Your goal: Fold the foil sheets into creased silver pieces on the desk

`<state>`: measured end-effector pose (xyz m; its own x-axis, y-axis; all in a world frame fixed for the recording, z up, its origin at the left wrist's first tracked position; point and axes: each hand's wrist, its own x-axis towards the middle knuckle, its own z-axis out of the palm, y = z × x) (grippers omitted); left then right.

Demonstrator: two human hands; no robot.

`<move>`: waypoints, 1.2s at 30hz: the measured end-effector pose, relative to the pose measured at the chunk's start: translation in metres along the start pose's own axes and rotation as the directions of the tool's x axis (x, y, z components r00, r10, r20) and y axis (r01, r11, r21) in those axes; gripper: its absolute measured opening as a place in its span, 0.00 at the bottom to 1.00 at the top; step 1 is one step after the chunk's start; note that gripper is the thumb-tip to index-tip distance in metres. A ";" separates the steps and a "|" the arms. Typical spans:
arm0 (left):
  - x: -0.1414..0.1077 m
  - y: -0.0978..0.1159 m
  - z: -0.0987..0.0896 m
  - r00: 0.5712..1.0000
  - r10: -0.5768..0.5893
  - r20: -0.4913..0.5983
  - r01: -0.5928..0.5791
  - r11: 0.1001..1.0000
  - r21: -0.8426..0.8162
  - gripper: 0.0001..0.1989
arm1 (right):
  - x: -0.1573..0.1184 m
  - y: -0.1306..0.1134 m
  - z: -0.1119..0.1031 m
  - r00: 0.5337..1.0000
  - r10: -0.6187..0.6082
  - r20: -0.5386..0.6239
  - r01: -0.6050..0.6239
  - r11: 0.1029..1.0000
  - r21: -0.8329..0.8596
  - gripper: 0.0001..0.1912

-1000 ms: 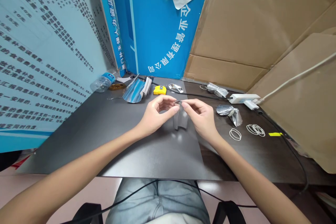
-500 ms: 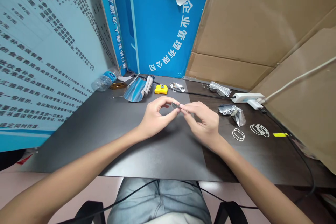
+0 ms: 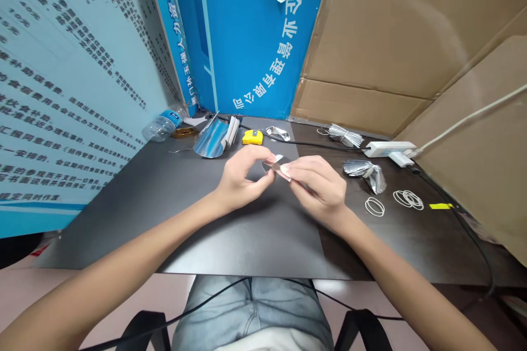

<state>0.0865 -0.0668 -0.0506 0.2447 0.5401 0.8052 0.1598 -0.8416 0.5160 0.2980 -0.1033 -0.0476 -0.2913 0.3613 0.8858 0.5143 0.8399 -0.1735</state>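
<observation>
Strip held between both hands above the mat

The desk and the mat lay as they had a second earlier, and the roll, the socket bar, the bundle and the tape measure kept their places on top. The strip had changed more. A second before, a folded grey length had shown below the fingertips; half a second before, only a thin dark sliver was seen; at this moment a broader, brighter face had turned into sight.

The right hand pinched one end between thumb and fingertips, and the left hand did the same at the other. The strip sat between them, raised above the mat. Its long axis ran from hand to hand, slanting in view from upper left to lower right, the right end pointing into the right fingers. The parts under the fingertips were hidden.

The mat's front edge ran well apart from the hands, with a wide grey stretch between. Behind the left knuckles the tape measure stood near; to the right, the bundle lay beside the right hand, and the rings lay off its wrist.
</observation>
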 end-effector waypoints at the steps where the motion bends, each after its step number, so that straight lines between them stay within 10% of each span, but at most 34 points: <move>1: 0.000 -0.002 -0.001 0.999 0.033 0.007 -0.033 0.999 0.012 0.04 | -0.001 0.003 -0.001 0.998 -0.054 0.025 0.055 0.998 -0.030 0.12; 10: 0.000 -0.009 -0.003 0.985 0.170 0.024 -0.171 0.985 0.034 0.07 | -0.002 0.008 -0.007 0.967 -0.222 0.127 0.244 0.949 -0.199 0.10; 15: -0.001 -0.006 0.001 0.999 -0.042 0.007 0.042 0.997 -0.071 0.07 | 0.004 -0.004 -0.004 0.996 0.087 -0.013 -0.087 0.996 0.009 0.08; 21: 0.001 0.005 0.006 0.925 -0.381 0.014 0.367 0.880 -0.300 0.11 | 0.008 -0.011 -0.001 0.822 0.560 -0.104 -0.513 0.807 0.292 0.04; 28: 0.008 0.003 0.006 0.807 -0.574 0.141 0.551 0.644 -0.531 0.17 | 0.002 0.000 0.004 0.578 0.811 0.091 -0.693 0.429 0.579 0.09; 36: 0.005 -0.001 0.007 0.773 -0.611 0.172 0.596 0.606 -0.527 0.19 | 0.004 0.000 0.001 0.558 0.819 0.134 -0.724 0.402 0.560 0.11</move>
<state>0.0944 -0.0632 -0.0487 0.2558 0.9320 0.2569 -0.2619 -0.1890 0.9464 0.2956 -0.1010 -0.0443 0.1506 0.9435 0.2951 -0.0342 0.3033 -0.9523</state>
